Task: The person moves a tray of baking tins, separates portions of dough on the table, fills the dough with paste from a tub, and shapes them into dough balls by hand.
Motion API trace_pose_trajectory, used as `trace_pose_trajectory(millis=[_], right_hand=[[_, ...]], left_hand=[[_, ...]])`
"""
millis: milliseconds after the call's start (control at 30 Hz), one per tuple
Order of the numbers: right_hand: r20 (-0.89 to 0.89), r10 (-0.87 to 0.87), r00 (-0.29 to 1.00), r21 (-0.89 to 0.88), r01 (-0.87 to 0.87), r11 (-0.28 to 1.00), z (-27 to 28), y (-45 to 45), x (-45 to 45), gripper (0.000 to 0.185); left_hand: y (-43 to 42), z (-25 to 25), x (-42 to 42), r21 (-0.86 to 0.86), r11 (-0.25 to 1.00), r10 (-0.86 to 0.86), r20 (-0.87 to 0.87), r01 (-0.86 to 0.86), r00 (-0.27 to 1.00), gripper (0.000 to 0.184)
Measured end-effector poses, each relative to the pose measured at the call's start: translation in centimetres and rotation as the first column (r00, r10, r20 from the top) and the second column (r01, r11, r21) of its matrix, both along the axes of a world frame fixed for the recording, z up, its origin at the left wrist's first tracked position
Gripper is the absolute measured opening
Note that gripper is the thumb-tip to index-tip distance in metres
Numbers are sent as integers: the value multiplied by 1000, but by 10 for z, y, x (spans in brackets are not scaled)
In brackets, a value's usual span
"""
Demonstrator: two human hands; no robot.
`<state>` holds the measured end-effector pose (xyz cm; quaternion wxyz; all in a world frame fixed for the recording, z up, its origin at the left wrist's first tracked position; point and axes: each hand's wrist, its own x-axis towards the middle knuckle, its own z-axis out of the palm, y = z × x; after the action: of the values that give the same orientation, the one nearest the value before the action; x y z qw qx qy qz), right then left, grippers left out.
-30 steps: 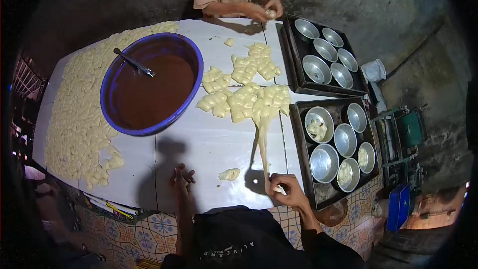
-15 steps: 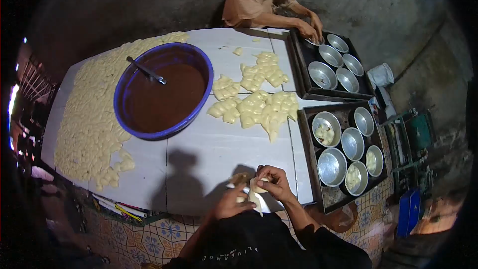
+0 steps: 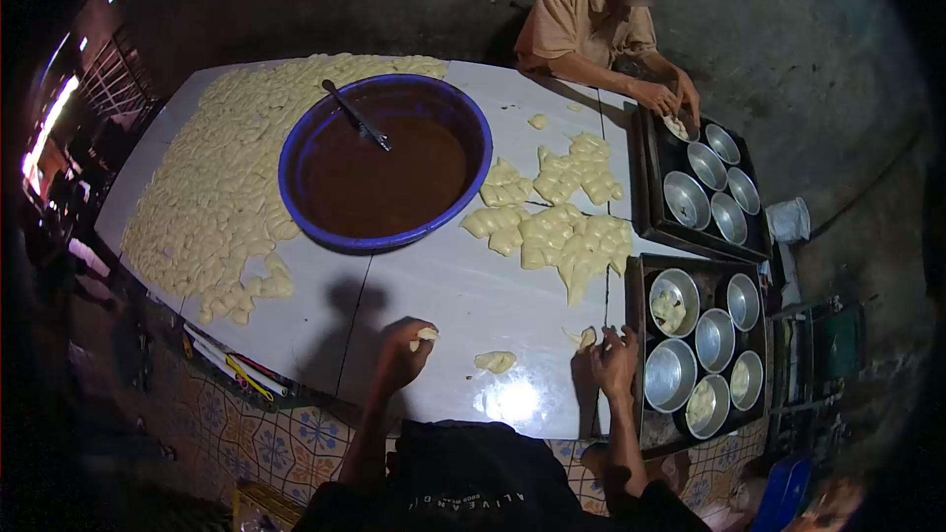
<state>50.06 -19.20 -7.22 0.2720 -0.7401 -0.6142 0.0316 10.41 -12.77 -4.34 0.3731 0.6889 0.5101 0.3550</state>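
Note:
My left hand is closed on a small pale dough piece above the table's front. My right hand has its fingers apart near the right edge, beside a small dough scrap; whether they touch is unclear. Between my hands lies a flat dough piece. Farther back, joined dough lumps spread over the white table. To the right, a dark tray holds round metal tins, some with dough inside, such as the near tin.
A purple-rimmed basin of brown filling holds a metal utensil. Dough pieces cover the table's left side. Across the table, a person's hands work at a tin in the back tray.
My hands have moved apart, the left with a dough piece and the right towards the tray. The view has shifted, and the other person's hands remain at the back tray.

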Motion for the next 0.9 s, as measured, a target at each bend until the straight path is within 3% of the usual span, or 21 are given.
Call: trace_pose_trajectory(millis=[33, 67, 100, 167, 200, 233, 267, 300, 333, 400, 433, 467, 500, 567, 700, 733, 767, 800, 833, 867, 900], right_hand=[[190, 21, 982, 162, -52, 985, 10, 3, -13, 31], [-246, 8, 969, 19, -3, 1000, 6, 11, -15, 32], [-629, -88, 772, -144, -4, 990, 3, 17, -18, 33], [-701, -216, 680, -231, 70, 970, 41, 43, -40, 29], [-360, -20, 933, 65, 46, 997, -10, 62, -20, 31], [-153, 23, 988, -24, -27, 999, 7, 78, -19, 38], [-220, -30, 975, -59, 17, 998, 24, 90, -25, 43], [-120, -88, 989, -200, 63, 978, 39, 106, -32, 45], [-30, -121, 992, -231, 111, 967, 37, 118, -36, 45], [60, -148, 987, -260, 158, 953, 20, 131, -38, 45], [92, -147, 985, -245, 165, 955, 11, 136, -37, 44], [124, -144, 982, -226, 169, 959, 3, 143, -35, 43], [8, -81, 997, -57, 81, 995, -17, 141, -25, 34], [-102, -42, 994, -68, 35, 997, -34, 129, -22, 27], [-399, 53, 916, -236, -159, 959, 35, 46, -69, 21], [-507, 135, 851, -209, -273, 939, 59, 27, -80, 22], [-608, 206, 767, -167, -377, 911, 72, 14, -85, 22], [-603, 203, 771, -167, -371, 913, 65, 11, -75, 22], [-735, 154, 661, -188, -416, 890, 52, 9, -59, 22], [-844, 87, 529, -200, -460, 865, 48, 5, -48, 23], [-874, 16, 485, -279, -529, 801, 44, 8, -36, 29]], left_hand=[[-1, 3, 3, -19, 1000, 17, 58, -16, 998, 21], [-1, -9, 3, 105, 994, 28, 37, -31, 999, 35], [-7, -19, 3, 97, 995, 27, 38, -30, 999, 35], [-15, -33, 3, 220, 952, 276, -334, -210, 901, 50], [-28, -19, -2, 150, 974, 217, -414, -170, 884, 58], [-33, -7, -1, 154, 977, 199, -413, -147, 889, 58], [-34, 5, -1, 13, 967, 231, -453, -253, 861, 56], [-36, 8, -1, -128, 923, 256, -502, -363, 826, 54], [-41, -1, -4, -131, 925, 248, -505, -357, 827, 54], [-47, -30, -14, 205, 838, 545, -381, -506, 747, 47], [-49, -41, -19, 205, 835, 549, -381, -511, 744, 47], [-49, -52, -25, 318, 818, 571, -348, -480, 743, 39], [-48, -59, -29, 428, 785, 594, -312, -448, 741, 33], [-49, -67, -32, 463, 764, 606, -277, -449, 746, 26], [-50, -61, -28, 448, 789, 583, -329, -421, 742, 13], [-51, -76, -32, 445, 789, 584, -326, -425, 743, 13], [-50, -100, -39, 436, 767, 593, -202, -471, 779, 11], [-46, -104, -36, 421, 747, 592, -72, -514, 802, 9], [-47, -108, -34, 419, 752, 585, -68, -509, 808, 9], [-48, -94, -32, 429, 751, 619, -195, -502, 761, 9], [-48, -86, -31, 443, 754, 638, -319, -486, 701, 10]])
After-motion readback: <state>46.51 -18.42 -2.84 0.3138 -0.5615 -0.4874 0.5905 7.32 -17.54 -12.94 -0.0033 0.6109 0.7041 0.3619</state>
